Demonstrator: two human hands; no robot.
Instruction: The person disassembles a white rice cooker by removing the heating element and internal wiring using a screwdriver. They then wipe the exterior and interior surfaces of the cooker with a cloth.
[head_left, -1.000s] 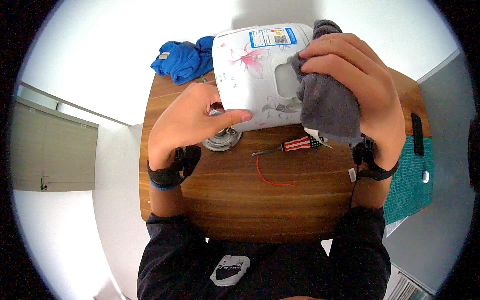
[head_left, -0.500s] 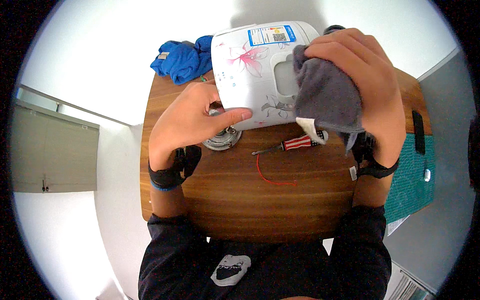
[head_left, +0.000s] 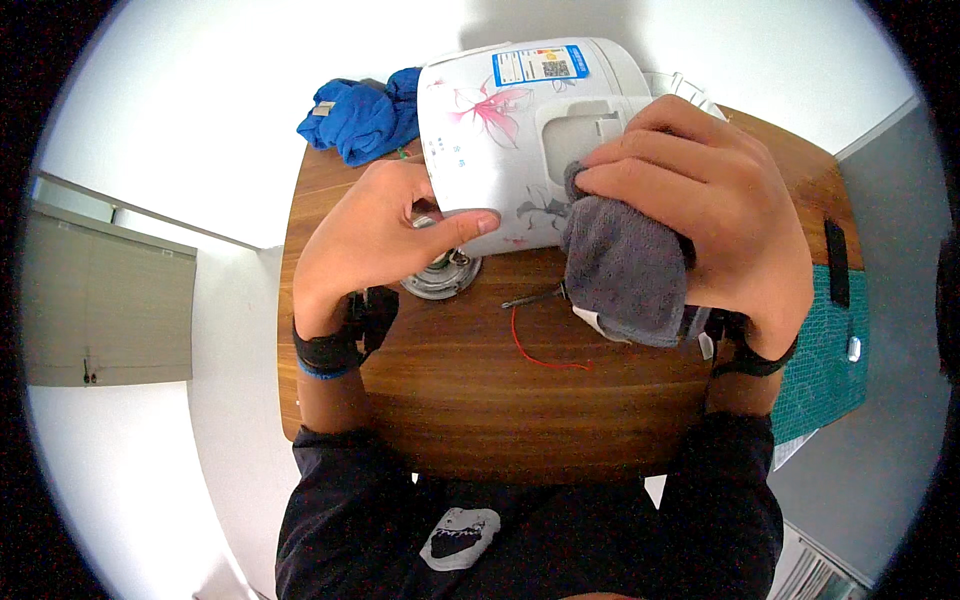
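Note:
A white rice cooker (head_left: 485, 165) with pink and grey flowers and a blue-edged label lies tilted at the far side of the table. My left hand (head_left: 375, 225) grips its left lower edge, thumb resting on the printed shell and the other fingers hidden behind. In my right hand (head_left: 710, 190) is a bunched grey cloth (head_left: 630, 270), pressed to the shell's lower right beside the recessed handle area. Below my left hand sits a round metal part (head_left: 440, 280), partly covered. A screwdriver (head_left: 535, 298) shows only its shaft, its handle behind the cloth.
At the far left a crumpled blue cloth (head_left: 365, 120) touches the cooker's side. A thin red wire (head_left: 540, 355) lies on the wooden table (head_left: 520, 420). To the right are a green cutting mat (head_left: 825, 350), a black flat object (head_left: 837, 262) and a small white object (head_left: 854, 349).
My right hand has moved the grey cloth down and left, uncovering more of the handle recess and covering the screwdriver's handle. The cooker has shifted slightly left; my left hand keeps its hold.

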